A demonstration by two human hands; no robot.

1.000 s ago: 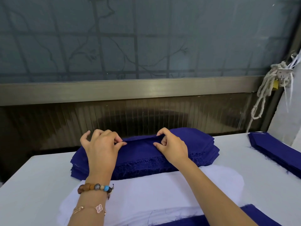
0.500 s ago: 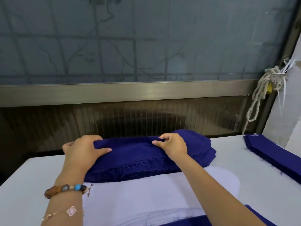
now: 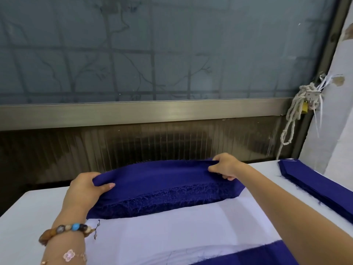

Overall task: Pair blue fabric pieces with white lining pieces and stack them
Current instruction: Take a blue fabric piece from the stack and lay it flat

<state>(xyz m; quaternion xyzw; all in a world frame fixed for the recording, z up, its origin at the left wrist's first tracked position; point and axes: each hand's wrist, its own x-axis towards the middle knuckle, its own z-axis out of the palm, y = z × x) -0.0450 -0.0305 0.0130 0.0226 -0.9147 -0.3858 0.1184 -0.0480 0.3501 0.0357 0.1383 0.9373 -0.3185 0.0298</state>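
A white table (image 3: 28, 207) carries everything. Toward me from my grip lies a smooth stack of white lining pieces (image 3: 172, 226). Directly under my hands sits the blue fabric stack (image 3: 162, 201), its near edge fuzzy with frayed threads. My left hand (image 3: 84, 188) and right hand (image 3: 225, 166) each pinch one end of the top blue piece (image 3: 162, 175), thumbs on top, holding it stretched. Half a second ago my hands were closer together. Bare table lies outside my left hand. Beyond my right hand, past a bare strip, is another blue pile (image 3: 315, 180).
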